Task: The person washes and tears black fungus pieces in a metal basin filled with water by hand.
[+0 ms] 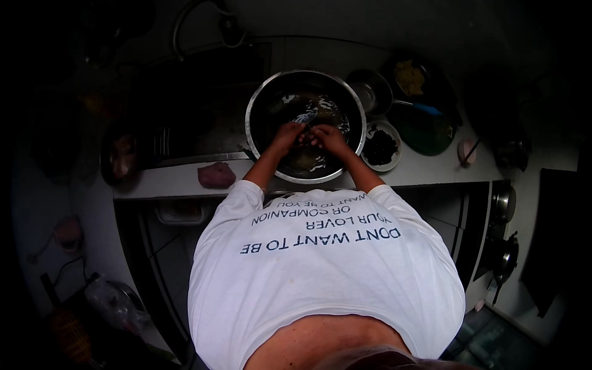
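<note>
A large metal basin [251, 108] with dark, shiny liquid in it stands on the counter. Both of my hands are inside its rim, close together near the middle. Bent fingers of my left hand [290, 135] are closed at the base of a shiny, blade-like item [305, 117] that points up and to the right. My right hand [327, 137] is just beside it, its fingers curled round something small and dark that I cannot make out. The lower part of the basin shows wet reflections between my forearms.
Right of the basin are a bowl of dark pieces [380, 145], a pan [368, 91], a green board [425, 132] with a blue-handled knife [427, 108], and a plate of yellow pieces [409, 77]. Leftward lie a purplish cloth [216, 175] and a dark bowl [121, 154].
</note>
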### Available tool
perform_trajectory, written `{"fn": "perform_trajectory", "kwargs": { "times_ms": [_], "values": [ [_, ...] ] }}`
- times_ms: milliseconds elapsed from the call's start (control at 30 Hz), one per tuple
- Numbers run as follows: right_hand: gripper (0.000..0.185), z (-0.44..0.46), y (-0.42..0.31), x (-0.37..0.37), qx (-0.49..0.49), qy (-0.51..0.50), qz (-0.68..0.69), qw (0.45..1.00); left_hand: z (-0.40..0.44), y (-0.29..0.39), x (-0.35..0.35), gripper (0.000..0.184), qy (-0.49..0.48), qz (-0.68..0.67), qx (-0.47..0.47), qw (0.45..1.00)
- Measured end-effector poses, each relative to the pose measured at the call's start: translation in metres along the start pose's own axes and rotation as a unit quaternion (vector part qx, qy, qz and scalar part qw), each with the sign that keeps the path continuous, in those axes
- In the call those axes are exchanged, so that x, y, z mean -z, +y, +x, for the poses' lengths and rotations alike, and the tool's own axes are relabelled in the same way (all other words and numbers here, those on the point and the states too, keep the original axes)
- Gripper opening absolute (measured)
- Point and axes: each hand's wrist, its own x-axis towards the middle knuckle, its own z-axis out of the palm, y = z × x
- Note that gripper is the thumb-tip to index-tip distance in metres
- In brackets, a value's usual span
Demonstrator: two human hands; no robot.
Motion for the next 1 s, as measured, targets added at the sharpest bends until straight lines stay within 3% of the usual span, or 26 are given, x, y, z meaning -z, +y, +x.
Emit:
{"fn": "perform_trajectory", "kwargs": {
  "times_ms": [133,200,267,333,400,467,533,600,700,900,1000],
  "values": [
    [0.019,0.0,-0.007,0.001,-0.019,-0.021,0.034,0.999,0.009,-0.006,0.001,0.022,0.008,0.078,-0.048,0.996],
    [0.018,-0.003,-0.015,-0.002,0.074,-0.012,-0.082,0.994,0.015,-0.011,0.002,0.025,0.01,0.134,-0.086,0.987],
    [0.018,-0.009,-0.026,-0.005,0.073,-0.023,-0.099,0.992,0.02,-0.018,0.003,0.026,-0.001,0.175,-0.113,0.978],
    [0.017,-0.016,-0.034,-0.009,-0.022,-0.056,-0.017,0.998,0.008,-0.006,-0.004,0.026,0.001,0.188,-0.109,0.976],
    [0.017,-0.008,-0.019,-0.003,-0.031,-0.072,0.003,0.997,0.008,-0.006,-0.005,0.025,-0.002,0.167,-0.12,0.979],
    [0.017,-0.006,-0.014,-0.001,-0.04,-0.076,0.01,0.996,0.032,-0.031,0.006,0.025,-0.017,0.222,-0.216,0.95],
    [0.018,-0.007,-0.016,-0.003,-0.048,-0.065,0.006,0.997,0.027,-0.024,0.002,0.022,-0.032,0.211,-0.212,0.954],
    [0.019,-0.009,-0.019,-0.003,-0.05,-0.034,0.028,0.998,0.013,-0.009,-0.004,0.019,-0.045,0.133,-0.106,0.984],
    [0.017,-0.004,-0.013,0.001,-0.061,-0.011,0.082,0.995,-0.002,0.004,-0.008,0.012,-0.082,0.107,-0.094,0.986],
    [0.018,0.0,-0.009,0.002,-0.095,0.022,0.127,0.987,-0.004,0.004,-0.009,0.009,-0.079,0.109,-0.127,0.983],
    [0.019,0.002,0.001,0.006,-0.095,0.009,0.121,0.988,0.004,-0.005,-0.008,0.011,-0.071,0.207,-0.192,0.957]
  ]
}}
